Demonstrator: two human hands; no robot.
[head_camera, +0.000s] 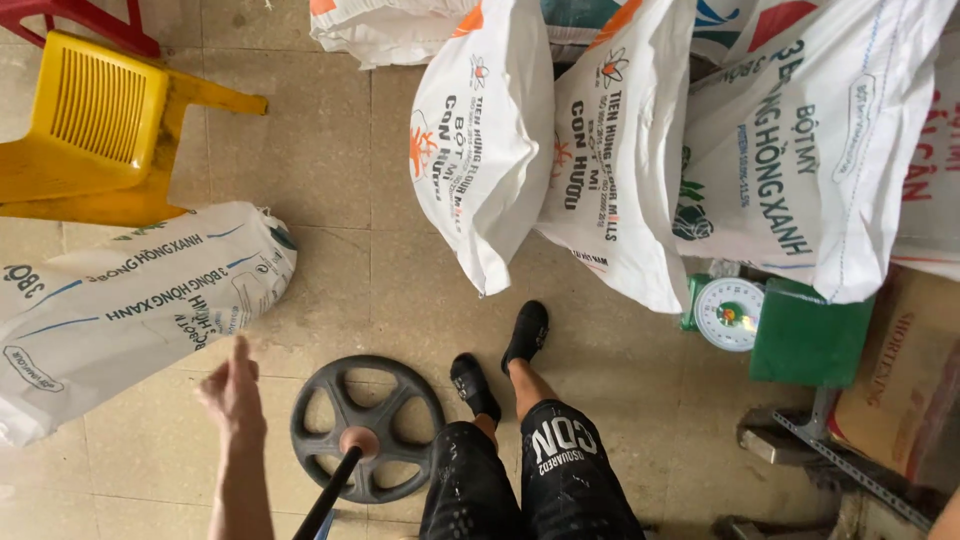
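My left hand (232, 392) is stretched out over the tiled floor, fingers together and pointing away, holding nothing. It hovers just right of a white woven sack (120, 305) lying on its side. To its right a dark spoked wheel (367, 428) lies flat on the floor, with a black rod (330, 495) rising from its hub. My legs in black shorts and black shoes (525, 335) stand beside the wheel. Only a sliver of skin shows at the bottom right corner, and my right hand is out of view.
Three full white sacks (620, 140) lean upright at the back. A green dial scale (732, 313) sits below them, next to a green box (808, 335). A yellow plastic chair (95, 125) stands at the top left. Metal angle pieces (850, 465) lie at the bottom right.
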